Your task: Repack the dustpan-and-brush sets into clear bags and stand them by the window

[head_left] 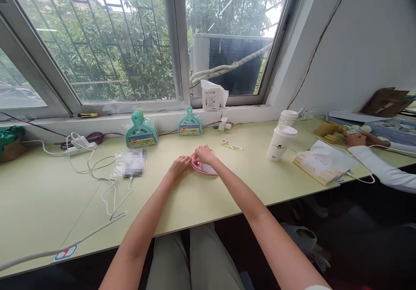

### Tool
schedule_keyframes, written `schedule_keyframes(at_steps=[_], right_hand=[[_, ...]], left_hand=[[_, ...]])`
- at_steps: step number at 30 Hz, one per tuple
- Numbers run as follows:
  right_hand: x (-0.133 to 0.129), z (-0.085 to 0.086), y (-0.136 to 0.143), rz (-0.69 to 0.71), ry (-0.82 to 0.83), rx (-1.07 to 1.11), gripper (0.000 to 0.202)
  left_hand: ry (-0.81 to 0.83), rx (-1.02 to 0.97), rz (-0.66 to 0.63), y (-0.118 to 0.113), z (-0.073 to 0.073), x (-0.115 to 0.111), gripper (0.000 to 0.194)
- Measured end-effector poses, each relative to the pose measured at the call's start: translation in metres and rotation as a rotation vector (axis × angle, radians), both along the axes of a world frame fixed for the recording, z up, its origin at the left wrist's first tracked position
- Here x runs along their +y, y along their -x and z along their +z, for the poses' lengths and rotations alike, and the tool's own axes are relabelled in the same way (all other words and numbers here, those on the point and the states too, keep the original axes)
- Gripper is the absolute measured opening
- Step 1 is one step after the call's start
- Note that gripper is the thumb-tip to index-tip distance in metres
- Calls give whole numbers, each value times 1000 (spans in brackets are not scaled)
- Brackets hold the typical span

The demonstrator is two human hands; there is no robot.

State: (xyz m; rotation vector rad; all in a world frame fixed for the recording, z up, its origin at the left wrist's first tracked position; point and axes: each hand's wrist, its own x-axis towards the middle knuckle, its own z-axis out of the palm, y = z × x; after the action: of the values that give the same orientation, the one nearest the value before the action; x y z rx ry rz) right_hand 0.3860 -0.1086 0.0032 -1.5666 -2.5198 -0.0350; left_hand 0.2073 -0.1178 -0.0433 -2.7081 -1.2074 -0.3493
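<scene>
A pink mini dustpan-and-brush set, with pale ribbed lines across it, lies on the table in front of me. My left hand grips its left edge with the fingers closed. From above, my right hand closes its fingers on the handle end, hiding part of it. A printed label strip lies flat just beyond, to the right. Toward the window stand a stack of teal dustpan-and-brush sets and a single teal set, both in clear wrapping with printed labels.
Right of my hands are a lidded paper cup, another cup and a tissue pack. White cables and a power strip lie left, near a blurred item in plastic. A co-worker's hands are at far right.
</scene>
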Motion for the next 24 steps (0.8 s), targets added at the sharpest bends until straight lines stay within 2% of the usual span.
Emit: schedule_keyframes(at_steps=[8,10,12,14,16,17,18,19,21,22,24], right_hand=[[9,-4,3,-38,80,-70,6],[7,-4,1,-40,86,-59,6],[3,-5,0,-37,73,-39,7],[1,-8,1,-53,46,6,8],[0,-12,7,-127,2,110,14],[1,-14,12,-185,-30,186,17],[3,-16,18,-243,-68,270,21],[5,-19,23,-284,-104,352,24],[11,-22,32,-283,-136,481,27],[14,-23,32,-262,-140,529,28],[20,-26,24,-293,-172,595,30]], left_hand=[[198,-148,93,-1,7,-3,27],[201,-131,57,0,7,-7,30],[131,-189,44,1,5,-11,35],[4,-400,159,-2,4,-15,43],[-23,-710,365,-6,3,-16,50],[58,-852,443,-8,3,-15,51],[205,-961,464,-11,3,-13,50],[388,-1039,431,-12,3,-11,48],[707,-1138,278,-13,2,-6,48],[791,-1188,213,-12,0,-3,50],[823,-1296,178,-6,-6,3,52]])
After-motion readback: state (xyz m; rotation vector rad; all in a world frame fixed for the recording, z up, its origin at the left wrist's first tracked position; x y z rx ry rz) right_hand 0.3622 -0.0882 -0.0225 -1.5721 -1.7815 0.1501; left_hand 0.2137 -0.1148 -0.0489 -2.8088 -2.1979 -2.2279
